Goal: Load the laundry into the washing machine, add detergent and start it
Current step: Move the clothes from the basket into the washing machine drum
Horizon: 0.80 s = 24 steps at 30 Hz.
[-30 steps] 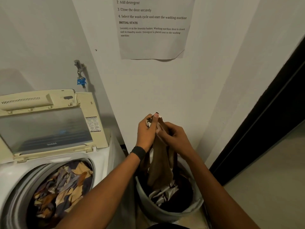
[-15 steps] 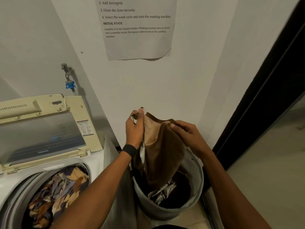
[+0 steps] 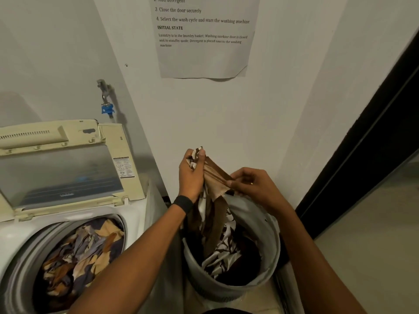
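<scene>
The left hand (image 3: 191, 175) is closed around the top of a brown and white patterned cloth (image 3: 215, 225), and a bunch of the fabric comes out above its thumb. The right hand (image 3: 254, 186), just beside it, pinches a fold of the same cloth between thumb and fingers. The cloth hangs down from both hands into a round grey laundry basket (image 3: 271, 225), which stands directly below them and holds more dark and patterned fabric. A black wristband (image 3: 183, 203) is on the left wrist. To the left of the left hand, and lower, stands a white top-loading washing machine (image 3: 136, 214). Its cream lid with a clear window (image 3: 61, 171) is raised, and the drum contains mixed blue, orange and cream laundry (image 3: 79, 254). Above the hands a printed paper sheet (image 3: 204, 53) is fixed on the white wall. Up and to the left of the left hand is a metal tap with a blue fitting (image 3: 107, 108). To the right of the right hand runs a dark door frame (image 3: 362, 155).
</scene>
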### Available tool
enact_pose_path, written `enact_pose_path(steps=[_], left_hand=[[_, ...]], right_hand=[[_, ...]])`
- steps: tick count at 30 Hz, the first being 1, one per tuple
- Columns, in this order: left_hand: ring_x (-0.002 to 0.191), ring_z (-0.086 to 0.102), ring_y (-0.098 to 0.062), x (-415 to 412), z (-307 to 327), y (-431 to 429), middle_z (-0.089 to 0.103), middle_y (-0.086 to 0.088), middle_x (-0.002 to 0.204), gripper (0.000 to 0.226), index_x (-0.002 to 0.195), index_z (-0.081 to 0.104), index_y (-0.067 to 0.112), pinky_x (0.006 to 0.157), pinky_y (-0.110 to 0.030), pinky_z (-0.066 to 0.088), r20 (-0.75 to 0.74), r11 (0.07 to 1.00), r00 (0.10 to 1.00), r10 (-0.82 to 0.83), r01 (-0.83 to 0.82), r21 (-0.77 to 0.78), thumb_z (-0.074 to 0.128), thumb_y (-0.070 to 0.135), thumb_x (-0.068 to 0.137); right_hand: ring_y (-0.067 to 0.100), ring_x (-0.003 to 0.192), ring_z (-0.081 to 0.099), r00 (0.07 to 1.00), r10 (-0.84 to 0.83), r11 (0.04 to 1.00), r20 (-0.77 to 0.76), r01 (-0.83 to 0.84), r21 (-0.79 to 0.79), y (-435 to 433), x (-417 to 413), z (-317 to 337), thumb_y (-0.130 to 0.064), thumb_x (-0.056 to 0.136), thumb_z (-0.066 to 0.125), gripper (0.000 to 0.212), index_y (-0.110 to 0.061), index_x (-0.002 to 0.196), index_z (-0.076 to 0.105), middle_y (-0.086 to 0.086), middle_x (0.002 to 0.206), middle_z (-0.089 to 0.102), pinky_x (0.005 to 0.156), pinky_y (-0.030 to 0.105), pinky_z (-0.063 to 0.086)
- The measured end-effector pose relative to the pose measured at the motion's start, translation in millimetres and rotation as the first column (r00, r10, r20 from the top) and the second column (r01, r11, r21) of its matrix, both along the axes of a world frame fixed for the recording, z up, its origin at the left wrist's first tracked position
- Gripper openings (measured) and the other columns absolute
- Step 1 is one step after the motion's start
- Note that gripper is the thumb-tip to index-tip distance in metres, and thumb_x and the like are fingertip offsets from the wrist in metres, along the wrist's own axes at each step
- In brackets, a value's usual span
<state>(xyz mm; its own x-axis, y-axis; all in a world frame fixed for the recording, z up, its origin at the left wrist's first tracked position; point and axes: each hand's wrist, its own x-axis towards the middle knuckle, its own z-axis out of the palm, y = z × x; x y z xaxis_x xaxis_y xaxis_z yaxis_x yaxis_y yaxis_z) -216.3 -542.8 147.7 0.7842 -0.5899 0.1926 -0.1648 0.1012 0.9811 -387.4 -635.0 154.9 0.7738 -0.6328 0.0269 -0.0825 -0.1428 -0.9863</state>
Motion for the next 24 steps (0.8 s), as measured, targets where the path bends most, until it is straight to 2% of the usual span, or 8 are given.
enact_pose_path(steps=[6, 9, 13, 16, 18, 20, 22, 24], left_hand=[[0.072, 0.062, -0.007, -5, 2, -3, 0.062, 0.000, 0.078, 0.021, 0.094, 0.057, 0.015, 0.071, -0.019, 0.050, -0.042, 0.999, 0.998, -0.041, 0.041, -0.016, 0.054, 0.032, 0.106], [0.075, 0.063, -0.010, -23, 5, -6, 0.059, -0.001, 0.081, 0.027, 0.097, 0.052, 0.011, 0.070, -0.026, 0.054, -0.037, 0.977, 0.977, -0.210, 0.209, -0.034, 0.054, 0.038, 0.102], [0.086, 0.066, -0.009, -38, 11, -11, 0.062, -0.008, 0.095, 0.067, 0.113, 0.052, -0.001, 0.075, -0.022, 0.055, 0.055, 0.945, 0.945, -0.323, 0.325, -0.038, 0.062, 0.061, 0.089], [0.076, 0.065, -0.011, -33, 15, -16, 0.066, 0.003, 0.081, 0.043, 0.099, 0.062, 0.010, 0.070, -0.027, 0.053, 0.030, 0.965, 0.965, -0.261, 0.262, -0.034, 0.071, 0.051, 0.091], [0.070, 0.061, -0.009, -38, 29, -22, 0.063, 0.007, 0.072, 0.026, 0.088, 0.060, 0.013, 0.068, -0.024, 0.049, -0.003, 0.975, 0.976, -0.218, 0.217, -0.055, 0.067, 0.036, 0.098], [0.063, 0.058, -0.010, -43, 45, -29, 0.060, 0.002, 0.069, 0.028, 0.088, 0.060, 0.011, 0.059, -0.023, 0.048, -0.145, 0.987, 0.980, -0.138, 0.123, -0.108, 0.062, 0.035, 0.102], [0.054, 0.050, -0.011, -35, 67, -34, 0.055, -0.001, 0.067, 0.032, 0.089, 0.058, 0.013, 0.048, -0.023, 0.042, -0.335, 0.984, 0.938, -0.094, 0.037, -0.172, 0.061, 0.041, 0.101], [0.050, 0.042, -0.010, -20, 91, -35, 0.051, 0.000, 0.065, 0.032, 0.084, 0.055, 0.016, 0.044, -0.023, 0.035, -0.415, 0.967, 0.904, -0.099, -0.011, -0.254, 0.061, 0.043, 0.101]], right_hand=[[0.016, 0.075, 0.069, 0.986, -0.118, 0.992, 0.119, 0.122, -0.025, -12, -5, 6, -0.008, 0.089, 0.077, 0.008, -0.005, 0.096, 0.077, 0.008, 0.086, 0.077, 0.072, 0.024, 0.056], [0.018, 0.084, 0.072, 0.969, -0.160, 0.981, 0.187, 0.177, -0.077, -7, 18, 7, -0.008, 0.089, 0.077, 0.007, -0.004, 0.095, 0.076, 0.007, 0.091, 0.078, 0.078, 0.025, 0.057], [0.017, 0.091, 0.070, 0.936, -0.238, 0.957, 0.259, 0.272, -0.105, 5, 43, 8, -0.007, 0.086, 0.076, 0.007, -0.004, 0.092, 0.074, 0.002, 0.091, 0.074, 0.074, 0.022, 0.055], [0.014, 0.103, 0.066, 0.904, -0.373, 0.928, 0.207, 0.368, 0.065, 8, 52, -6, -0.018, 0.091, 0.074, 0.017, -0.010, 0.101, 0.063, 0.005, 0.105, 0.069, 0.083, 0.030, 0.055], [0.016, 0.119, 0.064, 0.941, -0.283, 0.943, 0.187, 0.238, 0.231, 16, 55, -20, -0.056, 0.096, 0.061, 0.049, -0.015, 0.123, 0.058, 0.006, 0.125, 0.066, 0.099, 0.041, 0.054], [0.001, 0.126, 0.058, 0.985, -0.085, 0.943, 0.151, 0.031, 0.332, 32, 55, -33, -0.086, 0.085, 0.042, 0.073, -0.036, 0.137, 0.053, -0.012, 0.137, 0.061, 0.108, 0.031, 0.048], [-0.016, 0.113, 0.056, 0.998, 0.049, 0.973, 0.040, -0.057, 0.224, 51, 51, -48, -0.091, 0.074, 0.045, 0.066, -0.052, 0.127, 0.049, -0.030, 0.124, 0.058, 0.100, 0.018, 0.047], [-0.004, 0.111, 0.064, 0.977, 0.153, 0.985, -0.148, -0.138, 0.102, 67, 43, -78, -0.076, 0.076, 0.069, 0.057, -0.045, 0.123, 0.059, -0.021, 0.119, 0.067, 0.101, 0.030, 0.053]])
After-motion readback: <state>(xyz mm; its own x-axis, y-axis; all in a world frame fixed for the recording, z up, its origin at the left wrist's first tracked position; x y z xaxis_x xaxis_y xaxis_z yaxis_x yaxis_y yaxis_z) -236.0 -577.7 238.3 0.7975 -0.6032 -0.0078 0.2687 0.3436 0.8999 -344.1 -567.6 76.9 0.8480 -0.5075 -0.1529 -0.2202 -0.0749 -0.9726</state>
